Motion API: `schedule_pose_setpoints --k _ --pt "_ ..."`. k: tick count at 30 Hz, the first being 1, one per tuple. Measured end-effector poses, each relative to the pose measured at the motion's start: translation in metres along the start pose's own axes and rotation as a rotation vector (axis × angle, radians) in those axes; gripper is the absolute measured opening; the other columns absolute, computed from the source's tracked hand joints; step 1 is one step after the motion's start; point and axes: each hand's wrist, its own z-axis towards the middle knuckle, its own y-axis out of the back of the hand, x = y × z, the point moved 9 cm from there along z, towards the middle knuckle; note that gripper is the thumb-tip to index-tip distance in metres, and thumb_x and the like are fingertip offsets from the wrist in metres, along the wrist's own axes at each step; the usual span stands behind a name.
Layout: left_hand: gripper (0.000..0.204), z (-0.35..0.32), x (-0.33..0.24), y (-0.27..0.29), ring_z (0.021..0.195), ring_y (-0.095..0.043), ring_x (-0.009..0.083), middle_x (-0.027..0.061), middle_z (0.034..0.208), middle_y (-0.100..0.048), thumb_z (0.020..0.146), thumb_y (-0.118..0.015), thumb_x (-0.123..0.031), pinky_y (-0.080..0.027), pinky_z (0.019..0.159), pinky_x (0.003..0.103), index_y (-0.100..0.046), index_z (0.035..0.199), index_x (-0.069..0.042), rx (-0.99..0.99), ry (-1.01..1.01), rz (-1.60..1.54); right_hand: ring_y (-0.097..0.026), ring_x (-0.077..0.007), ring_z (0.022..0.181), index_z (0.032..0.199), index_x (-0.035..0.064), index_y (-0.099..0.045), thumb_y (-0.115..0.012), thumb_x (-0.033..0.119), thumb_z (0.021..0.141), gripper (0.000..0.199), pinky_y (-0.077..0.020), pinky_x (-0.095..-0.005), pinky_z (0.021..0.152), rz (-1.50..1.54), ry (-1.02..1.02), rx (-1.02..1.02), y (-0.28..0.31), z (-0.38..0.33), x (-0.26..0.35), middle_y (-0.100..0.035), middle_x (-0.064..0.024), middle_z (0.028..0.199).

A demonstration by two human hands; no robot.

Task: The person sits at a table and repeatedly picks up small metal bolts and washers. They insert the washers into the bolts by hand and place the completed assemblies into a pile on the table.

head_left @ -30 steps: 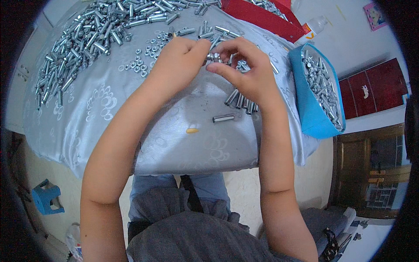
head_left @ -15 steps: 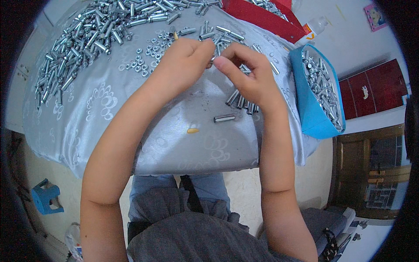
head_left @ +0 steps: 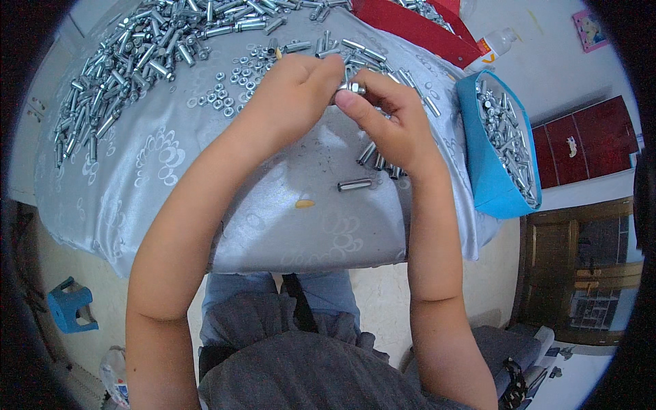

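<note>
Near the upper middle of the frame, your left hand [head_left: 294, 92] and right hand [head_left: 393, 126] have drawn together, both pinching one small metal fastener [head_left: 352, 87] above the grey-clothed table [head_left: 205, 184], so assembly looks underway.

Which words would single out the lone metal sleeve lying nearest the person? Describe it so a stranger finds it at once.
Start at the silver-grey tablecloth and look below the right hand. A single metal sleeve lies crosswise on bare cloth, right of a small yellow scrap. Unlike the clustered sleeves just above it, it lies alone.
</note>
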Motion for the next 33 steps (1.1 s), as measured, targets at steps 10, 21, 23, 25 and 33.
schedule_pose_setpoints --k 10,21,23,25,33 --pt "0.046 -0.009 -0.025 0.013 0.052 -0.047 0.0236 0.0142 0.054 -0.048 0.089 -0.034 -0.032 -0.038 0.053 0.036 -0.050 0.062 0.003 -0.251 -0.253 0.208 -0.035 -0.0061 0.049 0.064 0.0024 -0.052 -0.048 0.035 0.085 0.040 -0.0280 -0.0232 0.044 0.319 -0.295 0.020 -0.011 -0.005 -0.014 -0.041 0.0018 0.052" --pt "0.029 -0.060 -0.007 -0.059 0.058 -0.041 0.0062 -0.0028 0.065 -0.047 0.088 -0.046 -0.029 -0.036 0.049 0.022 -0.053 0.078 -0.003 1.053 0.184 -0.025 -0.031 -0.0069 0.041 0.069 0.0008 -0.053 -0.043 0.033 0.089 0.039 -0.0248 -0.0205 0.039 0.592 -0.223 -0.609 0.066 -0.010 -0.034 -0.033 0.0022 0.047" --pt "0.034 -0.054 -0.011 -0.049 0.061 -0.045 0.0087 0.0015 0.077 -0.054 0.089 -0.043 -0.033 -0.041 0.058 0.024 -0.054 0.084 -0.002 1.010 0.173 -0.072 -0.032 -0.0069 0.041 0.068 0.0008 -0.054 -0.046 0.031 0.088 0.037 -0.0251 -0.0207 0.039 0.627 -0.215 -0.629 0.069 -0.010 -0.037 -0.034 0.0019 0.047" --pt "0.041 -0.002 -0.021 -0.005 0.071 -0.049 0.0123 0.0072 0.092 -0.055 0.088 -0.042 -0.038 -0.042 0.066 0.026 -0.051 0.098 0.000 0.534 0.076 -0.582 -0.032 -0.0068 0.042 0.068 0.0009 -0.053 -0.047 0.029 0.087 0.035 -0.0250 -0.0209 0.039 0.636 -0.206 -0.630 0.068 -0.009 -0.037 -0.034 0.0020 0.047" --pt "0.071 0.019 0.061 0.102 0.105 -0.047 0.0221 0.0159 0.118 -0.046 0.083 -0.044 -0.044 -0.039 0.083 0.032 -0.022 0.128 0.006 -0.618 0.225 -0.717 -0.031 -0.0065 0.043 0.070 0.0023 -0.050 -0.047 0.025 0.088 0.029 -0.0258 -0.0203 0.042 0.625 -0.274 -0.605 0.061 -0.009 -0.039 -0.031 0.0035 0.047"
